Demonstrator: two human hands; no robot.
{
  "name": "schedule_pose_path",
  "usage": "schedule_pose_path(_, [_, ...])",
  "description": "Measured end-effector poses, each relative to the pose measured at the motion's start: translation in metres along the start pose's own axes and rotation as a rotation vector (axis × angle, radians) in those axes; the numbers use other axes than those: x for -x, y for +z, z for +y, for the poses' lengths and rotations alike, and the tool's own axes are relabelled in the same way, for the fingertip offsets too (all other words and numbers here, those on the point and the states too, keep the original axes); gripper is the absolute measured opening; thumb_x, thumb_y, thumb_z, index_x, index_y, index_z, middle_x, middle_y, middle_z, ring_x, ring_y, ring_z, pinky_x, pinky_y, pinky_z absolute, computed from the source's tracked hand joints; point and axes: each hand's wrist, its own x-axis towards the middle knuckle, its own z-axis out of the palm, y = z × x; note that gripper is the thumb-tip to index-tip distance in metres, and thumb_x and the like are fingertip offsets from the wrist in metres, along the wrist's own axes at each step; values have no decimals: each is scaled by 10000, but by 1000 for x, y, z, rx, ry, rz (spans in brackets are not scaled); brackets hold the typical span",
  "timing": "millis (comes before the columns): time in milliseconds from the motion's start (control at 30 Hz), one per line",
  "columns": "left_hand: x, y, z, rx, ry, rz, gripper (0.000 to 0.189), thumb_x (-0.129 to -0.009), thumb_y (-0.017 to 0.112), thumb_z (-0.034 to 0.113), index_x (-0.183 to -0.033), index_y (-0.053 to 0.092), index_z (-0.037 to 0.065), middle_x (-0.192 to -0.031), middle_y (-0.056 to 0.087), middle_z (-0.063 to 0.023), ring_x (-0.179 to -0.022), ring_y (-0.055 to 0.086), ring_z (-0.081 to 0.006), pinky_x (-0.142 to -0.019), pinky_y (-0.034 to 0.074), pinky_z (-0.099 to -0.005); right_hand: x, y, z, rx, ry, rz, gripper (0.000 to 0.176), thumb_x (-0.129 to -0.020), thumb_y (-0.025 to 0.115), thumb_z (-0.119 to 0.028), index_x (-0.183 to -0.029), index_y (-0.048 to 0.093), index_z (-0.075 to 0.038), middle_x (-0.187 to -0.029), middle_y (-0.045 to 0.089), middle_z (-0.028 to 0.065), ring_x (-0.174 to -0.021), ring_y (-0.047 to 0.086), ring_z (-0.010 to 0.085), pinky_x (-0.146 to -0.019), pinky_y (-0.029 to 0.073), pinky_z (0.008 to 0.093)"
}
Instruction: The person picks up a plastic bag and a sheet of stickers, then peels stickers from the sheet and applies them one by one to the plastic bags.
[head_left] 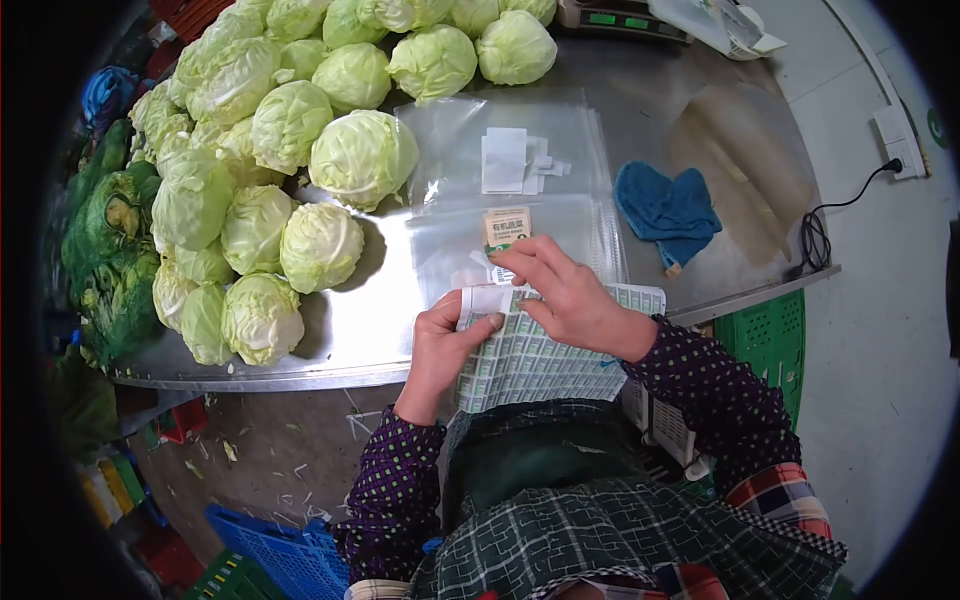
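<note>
My left hand [440, 345] grips the left edge of a sheet of small printed labels [540, 360], its thumb on top. Above the sheet's upper edge, my right hand [570, 300] curls its fingers toward the thumb in a loose pinch; whatever lies at the fingertips is too small to make out. Just beyond these fingers, a printed card-like label [507, 228] shows on a stack of clear plastic bags [570, 235]. Farther back, white paper slips [505, 160] rest on more clear bags.
Many cabbages [363, 160] are heaped on the metal table [350, 375] at the left. A blue cloth [668, 210] lies right of the bags. A scale [620, 18] stands at the back. Green crates [765, 345] sit below the right edge, a blue crate [280, 550] at lower left.
</note>
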Motion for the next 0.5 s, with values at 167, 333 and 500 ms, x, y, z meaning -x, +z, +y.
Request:
schedule_pose_path(167, [0, 2, 1, 49, -59, 43, 196, -792, 700, 24, -986, 693, -4, -842, 692, -41, -727, 609, -74, -665, 493, -233, -2, 1, -3, 44, -53, 22, 571, -696, 573, 86, -1245, 497, -52, -1089, 493, 149, -940, 576, 339, -772, 515, 408])
schedule_pose_path(333, [0, 0, 3, 22, -90, 62, 165, -793, 705, 40, -949, 700, -14, -814, 694, -52, -685, 607, -77, -634, 491, -233, -2, 4, -2, 164, -168, 48, 567, -694, 588, 65, -1242, 506, -52, -1092, 509, 139, -926, 582, 323, -780, 519, 395])
schedule_pose_path(500, [-1, 0, 8, 46, -206, 73, 162, -800, 697, 45, -940, 692, -36, -811, 691, -71, -675, 609, -89, -614, 489, -234, -1, 6, 0, 251, -210, 5, 550, -691, 616, 54, -1224, 528, -48, -1073, 527, 131, -927, 577, 302, -770, 516, 377])
